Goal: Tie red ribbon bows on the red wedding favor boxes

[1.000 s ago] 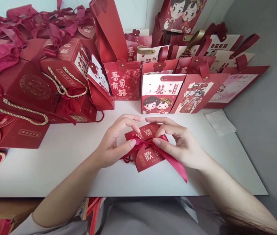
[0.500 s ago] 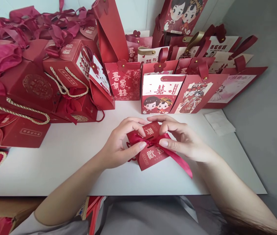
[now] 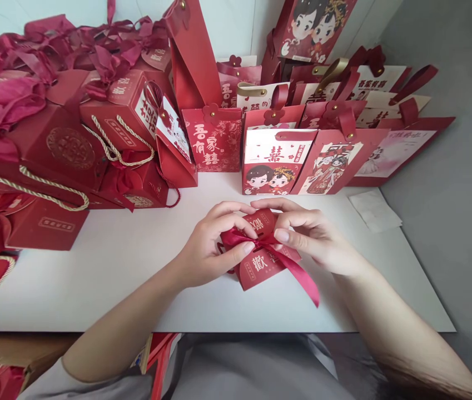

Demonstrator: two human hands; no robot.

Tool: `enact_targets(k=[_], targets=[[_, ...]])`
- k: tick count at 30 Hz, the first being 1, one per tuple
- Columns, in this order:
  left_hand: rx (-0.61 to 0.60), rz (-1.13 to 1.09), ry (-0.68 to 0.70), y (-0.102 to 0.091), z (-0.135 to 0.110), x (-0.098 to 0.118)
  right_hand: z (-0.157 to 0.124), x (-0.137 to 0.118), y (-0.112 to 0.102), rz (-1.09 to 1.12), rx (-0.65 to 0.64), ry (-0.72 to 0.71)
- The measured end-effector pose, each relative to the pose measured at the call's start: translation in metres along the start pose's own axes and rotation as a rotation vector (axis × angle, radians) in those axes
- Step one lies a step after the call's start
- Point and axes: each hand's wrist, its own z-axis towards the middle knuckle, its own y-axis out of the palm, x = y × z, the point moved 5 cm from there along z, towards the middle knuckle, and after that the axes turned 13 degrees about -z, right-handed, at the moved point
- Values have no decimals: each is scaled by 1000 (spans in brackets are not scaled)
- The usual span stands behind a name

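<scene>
A small red gift box [image 3: 261,266] with white characters lies on the white table [image 3: 106,266] in front of me. A dark red satin ribbon [image 3: 298,272] is threaded through its top flaps, and one tail trails off to the right. My left hand [image 3: 213,247] pinches the ribbon on the left side of the box, thumb and fingers closed on it. My right hand [image 3: 311,236] pinches the ribbon on the right side, fingers curled over the top flap. Both hands meet above the box.
Red gift boxes with rope handles [image 3: 64,150] and ribbons pile up at the left. A row of red paper gift bags [image 3: 277,161] stands along the back. A white paper scrap [image 3: 375,210] lies at the right by the table's edge. The grey floor [image 3: 461,183] is beyond.
Both hands have drawn closer together over the box, and the flaps have folded up under the ribbon. The box has shifted slightly right and away from me.
</scene>
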Motion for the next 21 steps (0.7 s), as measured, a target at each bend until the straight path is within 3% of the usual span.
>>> enact_targets(k=[11, 21], targets=[[-2, -28, -8, 2, 2, 1, -3, 6, -11, 60, 88, 47], [-6, -2, 15, 2, 1, 1, -3, 2, -2, -13, 30, 9]])
